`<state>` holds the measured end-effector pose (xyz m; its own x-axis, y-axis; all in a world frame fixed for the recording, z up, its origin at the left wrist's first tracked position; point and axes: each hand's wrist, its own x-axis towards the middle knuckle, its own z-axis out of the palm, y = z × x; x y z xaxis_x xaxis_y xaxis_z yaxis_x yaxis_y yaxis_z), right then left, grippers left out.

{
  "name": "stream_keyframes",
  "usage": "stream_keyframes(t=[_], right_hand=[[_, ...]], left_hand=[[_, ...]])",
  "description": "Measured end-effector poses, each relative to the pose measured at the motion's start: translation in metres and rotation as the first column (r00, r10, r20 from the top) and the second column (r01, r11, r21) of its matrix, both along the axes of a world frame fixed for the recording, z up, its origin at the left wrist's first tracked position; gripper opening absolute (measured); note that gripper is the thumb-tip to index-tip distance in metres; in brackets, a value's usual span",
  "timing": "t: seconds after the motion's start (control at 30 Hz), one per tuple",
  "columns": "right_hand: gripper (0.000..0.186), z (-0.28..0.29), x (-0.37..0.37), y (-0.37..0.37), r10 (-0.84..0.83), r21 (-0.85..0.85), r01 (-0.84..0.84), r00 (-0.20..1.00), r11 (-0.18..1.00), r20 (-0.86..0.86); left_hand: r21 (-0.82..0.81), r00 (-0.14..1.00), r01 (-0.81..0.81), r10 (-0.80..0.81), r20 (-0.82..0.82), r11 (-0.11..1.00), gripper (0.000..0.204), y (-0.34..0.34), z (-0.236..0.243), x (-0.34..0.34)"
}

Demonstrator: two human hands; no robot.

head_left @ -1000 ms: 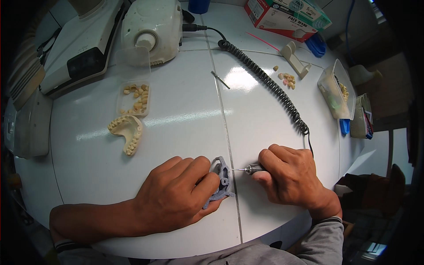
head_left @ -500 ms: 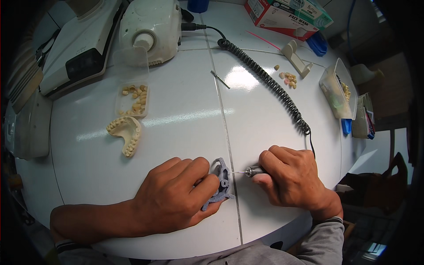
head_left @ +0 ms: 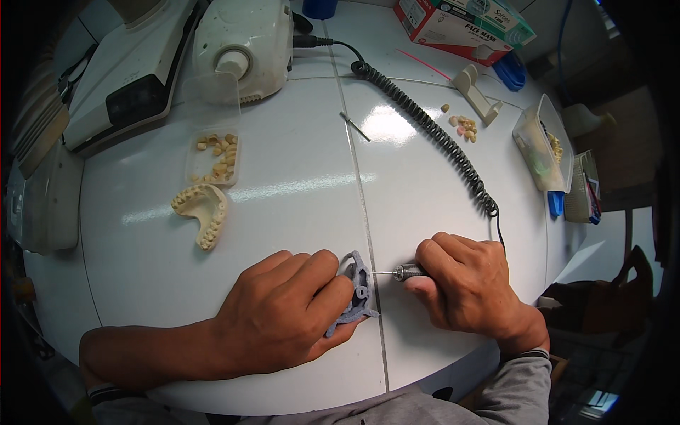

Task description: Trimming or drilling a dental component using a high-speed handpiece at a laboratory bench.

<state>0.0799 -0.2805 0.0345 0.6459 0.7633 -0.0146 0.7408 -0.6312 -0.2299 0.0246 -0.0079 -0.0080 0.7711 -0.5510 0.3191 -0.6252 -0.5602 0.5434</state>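
Observation:
My left hand (head_left: 287,312) is closed around a blue-grey piece with thin curved arms, like a dental framework (head_left: 361,292), its far side partly hidden by my fingers. In my right hand (head_left: 464,283) is a rotary handpiece (head_left: 409,272), gripped near its metal nose. Its thin bur (head_left: 382,273) points left, with the tip at or very near the right edge of the framework; contact cannot be made out. A cream dental cast (head_left: 205,210) lies beyond my left hand, beside an open clear box (head_left: 190,159) of tooth-shaped pieces.
A coiled black cord (head_left: 432,134) runs across the table from the white control unit (head_left: 265,49). Loose teeth (head_left: 464,127) lie near a cream handpiece rest (head_left: 474,93). A small metal rod (head_left: 354,127) sits mid-table. Clear container (head_left: 542,145) at right, mask box (head_left: 453,28) behind.
The blue-grey framework has tilted or shifted very slightly in my left hand. My right hand and the handpiece stay almost where they were.

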Motion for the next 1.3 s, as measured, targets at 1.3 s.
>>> stream_keyframes(t=[1.3], right_hand=[[0.042,-0.0044,-0.0042,0.0032,-0.006,0.042,0.005,0.999,0.999,0.035]], left_hand=[[-0.033,1.000,-0.001,0.001,0.004,0.999,0.044,0.0001,-0.0008,0.0001]])
